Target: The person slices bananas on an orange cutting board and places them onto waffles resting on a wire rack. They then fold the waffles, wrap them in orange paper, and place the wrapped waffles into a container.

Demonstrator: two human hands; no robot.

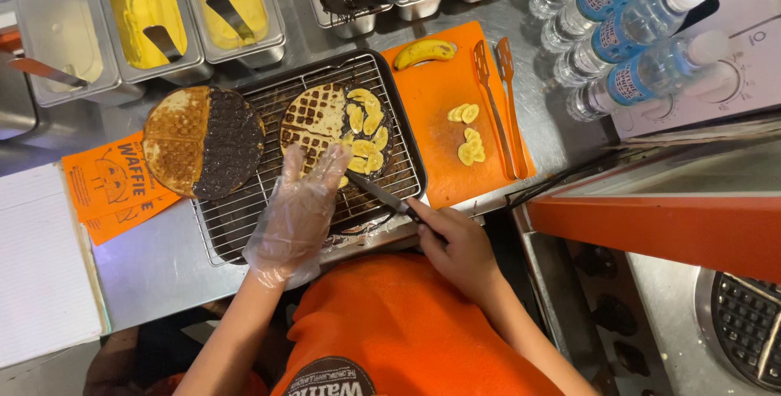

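My left hand (299,211), in a clear plastic glove, reaches over a wire rack (236,229) with its fingertips touching the near edge of a round waffle (313,119). Banana slices (366,132) on dark chocolate spread cover that waffle's right half. My right hand (457,241) grips the black handle of a knife (378,191) whose blade points toward the waffle's near edge. A second waffle (202,142), half plain and half chocolate-coated, rests on the rack's left side.
An orange cutting board (443,79) carries a banana (424,51), cut banana slices (467,132) and orange tongs (498,99). Metal tubs of yellow and dark sauces (146,14) line the back. Water bottles (630,34) lie at right, a waffle iron (744,323) at lower right.
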